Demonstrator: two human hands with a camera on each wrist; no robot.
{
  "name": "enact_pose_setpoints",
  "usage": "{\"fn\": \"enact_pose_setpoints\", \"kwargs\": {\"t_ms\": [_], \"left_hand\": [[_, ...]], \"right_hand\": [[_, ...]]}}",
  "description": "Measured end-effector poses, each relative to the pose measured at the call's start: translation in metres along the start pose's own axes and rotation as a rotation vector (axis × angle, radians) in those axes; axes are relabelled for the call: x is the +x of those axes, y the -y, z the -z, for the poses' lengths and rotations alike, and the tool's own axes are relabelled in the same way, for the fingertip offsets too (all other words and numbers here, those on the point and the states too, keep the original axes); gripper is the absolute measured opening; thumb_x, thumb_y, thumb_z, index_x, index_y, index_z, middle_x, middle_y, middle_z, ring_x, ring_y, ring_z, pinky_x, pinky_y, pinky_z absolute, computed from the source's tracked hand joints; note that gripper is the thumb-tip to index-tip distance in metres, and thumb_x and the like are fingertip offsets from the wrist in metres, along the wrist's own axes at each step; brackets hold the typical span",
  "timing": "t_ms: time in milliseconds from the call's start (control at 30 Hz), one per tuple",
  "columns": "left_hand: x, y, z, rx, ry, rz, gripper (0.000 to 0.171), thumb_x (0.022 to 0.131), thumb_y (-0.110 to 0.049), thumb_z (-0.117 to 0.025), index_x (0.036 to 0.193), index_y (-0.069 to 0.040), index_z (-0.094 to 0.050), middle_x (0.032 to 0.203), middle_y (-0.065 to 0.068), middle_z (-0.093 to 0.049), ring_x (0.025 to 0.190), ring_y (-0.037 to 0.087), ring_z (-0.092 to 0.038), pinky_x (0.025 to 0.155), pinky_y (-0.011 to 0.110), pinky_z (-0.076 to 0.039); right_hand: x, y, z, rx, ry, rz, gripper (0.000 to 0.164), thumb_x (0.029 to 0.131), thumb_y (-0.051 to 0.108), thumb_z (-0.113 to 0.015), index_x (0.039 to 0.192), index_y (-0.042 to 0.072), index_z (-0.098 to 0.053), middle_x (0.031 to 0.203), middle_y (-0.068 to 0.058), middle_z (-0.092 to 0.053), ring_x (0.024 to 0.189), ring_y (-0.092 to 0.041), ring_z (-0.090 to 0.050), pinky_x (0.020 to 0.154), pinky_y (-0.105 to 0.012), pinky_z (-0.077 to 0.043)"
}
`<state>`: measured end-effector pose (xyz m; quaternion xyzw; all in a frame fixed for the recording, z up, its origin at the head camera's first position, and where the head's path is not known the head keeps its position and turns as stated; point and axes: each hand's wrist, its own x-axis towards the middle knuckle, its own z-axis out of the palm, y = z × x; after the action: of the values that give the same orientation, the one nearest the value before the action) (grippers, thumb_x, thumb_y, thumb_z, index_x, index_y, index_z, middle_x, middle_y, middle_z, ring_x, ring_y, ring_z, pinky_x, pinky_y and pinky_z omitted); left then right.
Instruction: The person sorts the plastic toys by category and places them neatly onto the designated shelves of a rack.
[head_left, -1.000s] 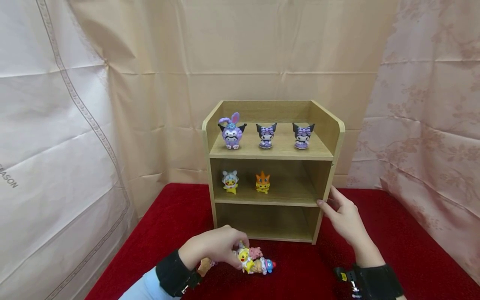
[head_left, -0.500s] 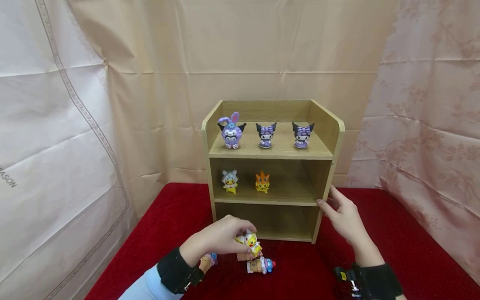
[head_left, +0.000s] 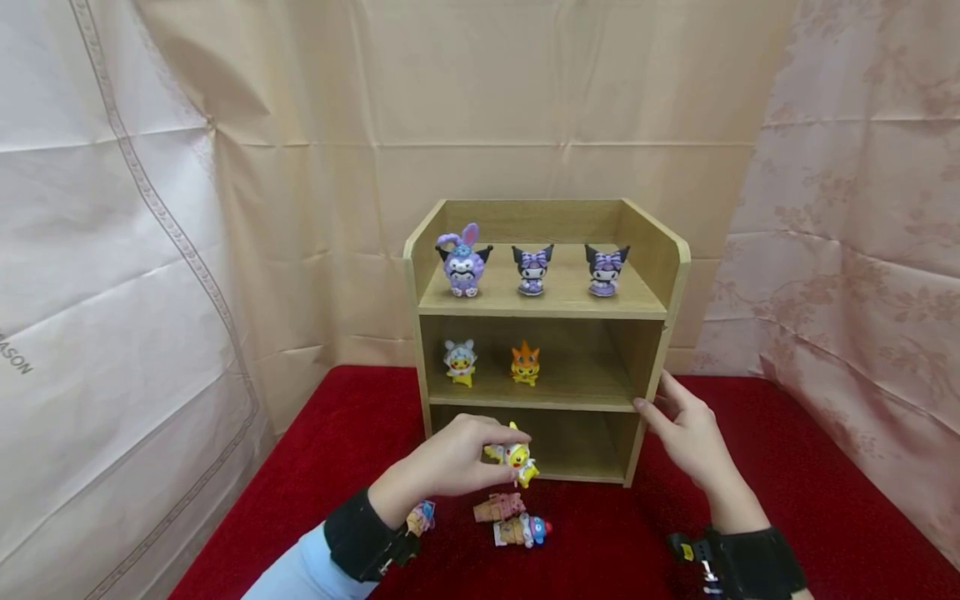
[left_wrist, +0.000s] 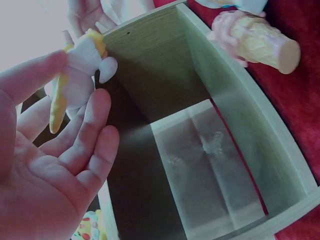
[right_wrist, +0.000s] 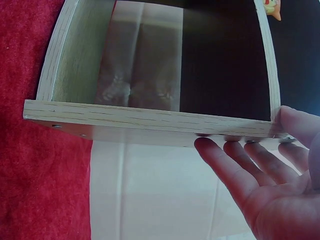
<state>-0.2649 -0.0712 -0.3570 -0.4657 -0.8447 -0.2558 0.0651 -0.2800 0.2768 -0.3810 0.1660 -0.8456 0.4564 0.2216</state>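
Note:
My left hand (head_left: 453, 457) pinches a small yellow-and-white Pikachu figurine (head_left: 519, 457) between thumb and fingers, in front of the lowest compartment of a three-tier wooden shelf (head_left: 543, 315). In the left wrist view the white back and yellow tail of the Pikachu figurine (left_wrist: 82, 67) show. My right hand (head_left: 688, 437) holds the shelf's right side panel, thumb at the front edge by the middle board and fingers against the outer face. On the middle tier stand a Pikachu figurine with a grey-white hood (head_left: 461, 364) and one with an orange hood (head_left: 525, 365).
Three purple-and-black figurines, (head_left: 462, 268) the leftmost with rabbit ears, stand on the top tier. On the red cloth (head_left: 592, 542) lie a pink ice-cream-cone figurine (head_left: 498, 507), a blue-topped cone figurine (head_left: 522, 530) and another cone figurine (head_left: 421, 517) beside my left wrist. Curtains hang behind.
My left hand has lifted the yellow-and-white Pikachu figurine off the cone figurines and carried it up and slightly right toward the shelf. My right hand stays on the side panel.

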Motion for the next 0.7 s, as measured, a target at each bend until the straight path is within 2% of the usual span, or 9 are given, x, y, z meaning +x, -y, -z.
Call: {"fn": "enact_pose_setpoints", "kwargs": {"t_ms": [100,367,533,700], "left_hand": [[0.004,-0.004,0.003,0.007,-0.031,-0.008,0.04,0.088,-0.028,-0.07,0.127,-0.021,-0.062,0.115,-0.006,-0.063,0.079,0.0,-0.052,0.061,0.018,-0.045],[0.015,-0.015,0.012,0.02,-0.116,-0.043,0.043,0.086,-0.027,-0.072,0.127,-0.018,-0.062,0.117,-0.002,-0.063,0.099,-0.001,-0.053,0.067,0.018,-0.046],[0.023,-0.02,0.017,0.043,-0.148,-0.056,0.044,0.085,-0.023,-0.073,0.127,-0.019,-0.062,0.115,-0.003,-0.064,0.094,0.001,-0.054,0.063,0.019,-0.044],[0.03,-0.027,0.023,0.029,-0.156,-0.031,0.042,0.087,-0.023,-0.072,0.127,-0.018,-0.062,0.116,-0.004,-0.062,0.09,-0.001,-0.052,0.06,0.019,-0.043]], "right_hand": [[0.0,0.001,0.0,-0.002,0.001,-0.003,0.063,0.095,0.021,-0.061,0.15,0.019,-0.03,0.136,-0.021,-0.047,0.11,-0.033,-0.054,0.067,-0.036,-0.057],[-0.001,0.002,0.0,-0.003,0.003,-0.01,0.063,0.096,0.021,-0.061,0.15,0.02,-0.03,0.134,-0.023,-0.048,0.11,-0.034,-0.054,0.067,-0.037,-0.057],[-0.001,0.003,0.0,-0.006,0.005,-0.011,0.063,0.095,0.021,-0.061,0.15,0.018,-0.03,0.133,-0.024,-0.049,0.109,-0.035,-0.054,0.067,-0.036,-0.057],[0.0,0.003,0.0,0.002,0.006,-0.007,0.063,0.095,0.02,-0.061,0.15,0.018,-0.03,0.134,-0.023,-0.048,0.109,-0.034,-0.055,0.067,-0.036,-0.057]]}}
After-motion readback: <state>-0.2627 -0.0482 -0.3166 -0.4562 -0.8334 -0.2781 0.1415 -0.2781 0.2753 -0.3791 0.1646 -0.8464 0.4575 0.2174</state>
